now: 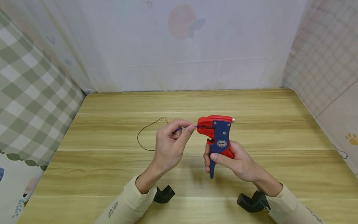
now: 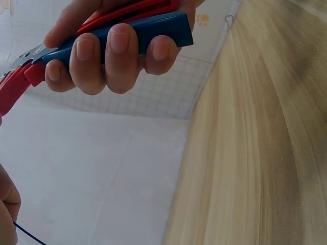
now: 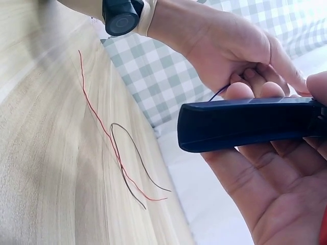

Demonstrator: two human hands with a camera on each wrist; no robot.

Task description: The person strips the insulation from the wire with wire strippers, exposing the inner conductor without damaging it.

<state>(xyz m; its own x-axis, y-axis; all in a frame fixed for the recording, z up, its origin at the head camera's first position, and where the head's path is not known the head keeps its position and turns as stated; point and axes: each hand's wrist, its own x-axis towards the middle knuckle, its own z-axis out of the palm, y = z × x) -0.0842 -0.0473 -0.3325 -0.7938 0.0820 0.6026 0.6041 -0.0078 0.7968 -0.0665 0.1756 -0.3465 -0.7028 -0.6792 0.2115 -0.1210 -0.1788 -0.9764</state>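
My left hand [image 1: 169, 147] pinches a thin blue wire [image 1: 181, 128] between thumb and index finger. The wire's tip is at the mouth of a red and blue wire stripper [image 1: 222, 130]; how far in it goes I cannot tell. My right hand [image 1: 241, 163] grips the stripper by its handles, with the head pointing left toward the left hand. In the left wrist view, several fingers [image 2: 120, 51] wrap the blue handle [image 2: 166, 30]. The right wrist view shows the dark handle [image 3: 240, 125] across the palm, with the left hand [image 3: 219, 41] behind it.
On the wooden table [image 1: 98, 174] lie a dark wire [image 1: 139, 133] bent in a loop and a red wire [image 3: 87, 97], crossing each other left of the hands. A pale curtain [image 1: 126, 46] hangs behind the table's far edge.
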